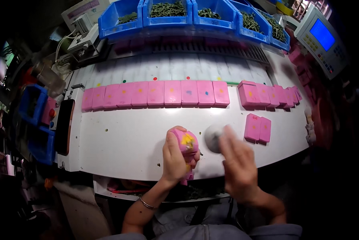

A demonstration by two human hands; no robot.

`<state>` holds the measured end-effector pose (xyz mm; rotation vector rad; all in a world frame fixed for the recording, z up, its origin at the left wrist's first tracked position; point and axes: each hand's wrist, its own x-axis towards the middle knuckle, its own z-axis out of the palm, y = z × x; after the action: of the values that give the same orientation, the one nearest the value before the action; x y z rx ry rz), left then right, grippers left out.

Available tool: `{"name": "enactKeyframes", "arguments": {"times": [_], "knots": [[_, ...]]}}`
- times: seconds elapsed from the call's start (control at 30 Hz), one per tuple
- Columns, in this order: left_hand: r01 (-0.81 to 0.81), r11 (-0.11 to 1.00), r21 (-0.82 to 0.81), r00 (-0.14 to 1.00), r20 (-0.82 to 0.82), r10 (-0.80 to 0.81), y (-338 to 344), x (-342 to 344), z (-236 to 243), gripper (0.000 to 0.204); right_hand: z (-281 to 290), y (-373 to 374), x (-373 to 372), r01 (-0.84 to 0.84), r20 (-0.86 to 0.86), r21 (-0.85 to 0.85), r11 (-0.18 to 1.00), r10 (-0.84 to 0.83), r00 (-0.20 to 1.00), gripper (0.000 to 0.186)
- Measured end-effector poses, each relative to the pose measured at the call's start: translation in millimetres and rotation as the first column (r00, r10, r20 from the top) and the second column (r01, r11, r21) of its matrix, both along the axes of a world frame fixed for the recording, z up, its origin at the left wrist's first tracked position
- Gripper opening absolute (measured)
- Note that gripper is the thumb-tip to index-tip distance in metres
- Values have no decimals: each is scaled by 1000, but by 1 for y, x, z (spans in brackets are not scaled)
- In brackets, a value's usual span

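My left hand (174, 160) is closed around a pink piece (191, 145) with a rounded top and a yellow patch on its face. Pink bits stick out below my fingers, near the table's front edge. Its exact kind is not clear. Motion smears my right hand (241, 168), which is raised beside a round grey-white object (214, 139). Its fingertips overlap that object's right side, and I cannot make out whether they grip it. Beyond both hands runs a row of pink blocks (172, 93) with small coloured dots.
Two pink blocks (258, 129) stand to the right, below a second row of pink blocks (263, 96). Blue bins (211, 23) holding small green pieces line the back. A phone (65, 127) lies at the left edge. A device with a blue screen (321, 35) stands at the far right.
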<state>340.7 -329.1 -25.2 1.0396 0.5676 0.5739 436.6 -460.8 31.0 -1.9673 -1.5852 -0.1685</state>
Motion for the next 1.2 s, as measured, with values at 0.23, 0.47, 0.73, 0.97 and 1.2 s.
{"name": "enactKeyframes", "arguments": {"times": [0.23, 0.47, 0.73, 0.97, 1.2], "knots": [[-56, 950, 306, 990, -106, 93, 1, 5, -6, 34, -7, 9, -2, -108, -74, -166, 980, 97, 993, 68], [-44, 915, 401, 989, -111, 97, 2, 6, -5, 34, -6, 13, -1, -185, -207, -223, 957, 139, 968, 78], [-20, 903, 429, 979, -176, 106, 4, 8, 2, 36, -4, 11, 0, -154, -228, -170, 973, 113, 967, 75], [5, 912, 411, 985, -159, 66, 5, 8, 13, 35, 3, 12, -4, -152, -194, -185, 971, 115, 974, 71], [28, 916, 400, 996, -90, 8, 6, 11, 8, 36, -4, 16, -3, -139, -199, -180, 974, 102, 975, 71]]}}
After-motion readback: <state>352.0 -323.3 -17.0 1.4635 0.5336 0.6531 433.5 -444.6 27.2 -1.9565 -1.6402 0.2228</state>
